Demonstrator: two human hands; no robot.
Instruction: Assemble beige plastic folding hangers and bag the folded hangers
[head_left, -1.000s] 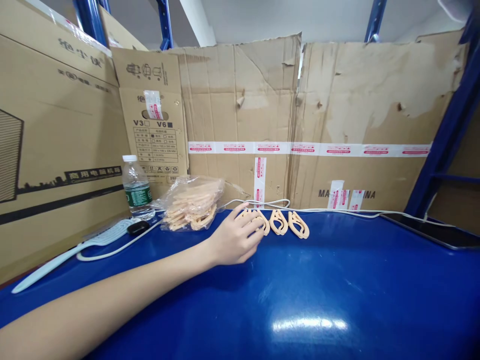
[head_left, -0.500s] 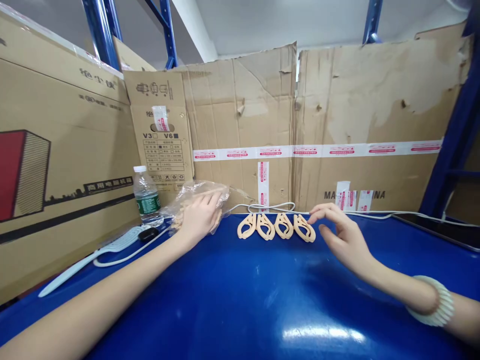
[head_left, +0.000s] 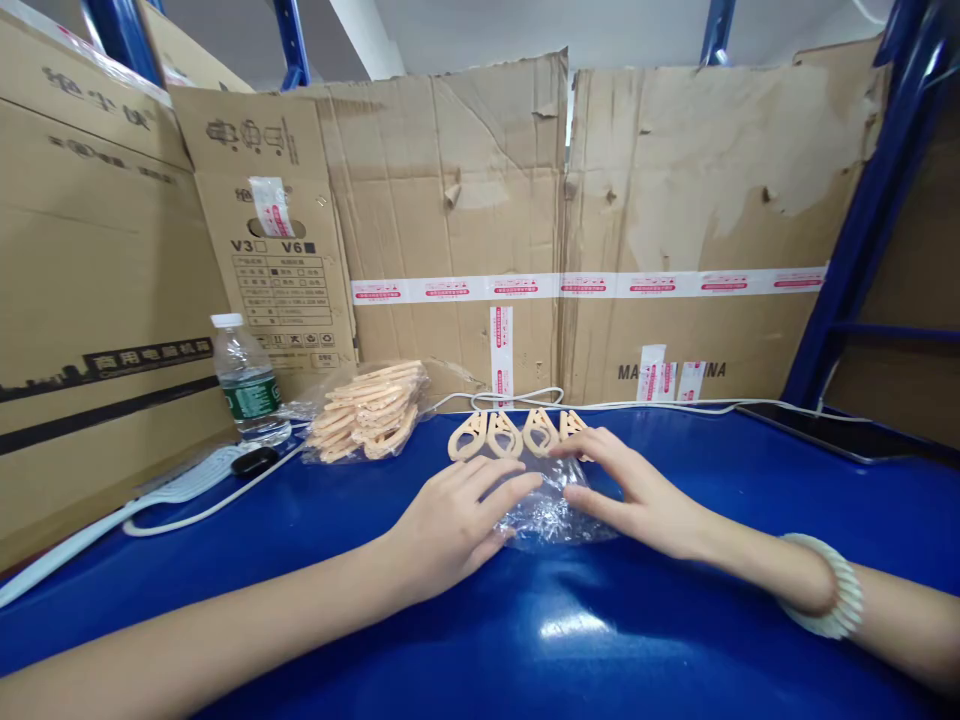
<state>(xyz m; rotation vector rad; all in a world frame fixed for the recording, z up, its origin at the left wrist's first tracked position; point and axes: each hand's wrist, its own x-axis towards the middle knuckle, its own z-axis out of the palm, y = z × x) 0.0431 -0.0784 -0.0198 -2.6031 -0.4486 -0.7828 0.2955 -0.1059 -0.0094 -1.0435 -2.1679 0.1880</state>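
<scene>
One crumpled, clear film bag [head_left: 553, 515] lay on the blue table [head_left: 675, 620] directly between the two hands, its wider spread seeming to run from one hand to the other. The left hand [head_left: 454, 520] was at the near-left edge, fingers loosely extended; whether they pinched the film could not be told. The right hand [head_left: 637, 490] hung over the opposite edge, thumb and forefinger well apart, and neither hand was plainly nearer. Just beyond, four peach-coloured looped pieces [head_left: 528, 436] lay in a row, the rightmost partly hidden by the right fingers, crowding the far side. Farther left sat a packed bag of similar pieces [head_left: 367, 415], then a water bottle [head_left: 251, 390]; cardboard [head_left: 675, 200] stood behind, and a dark flat device [head_left: 810, 432] lay far right.
</scene>
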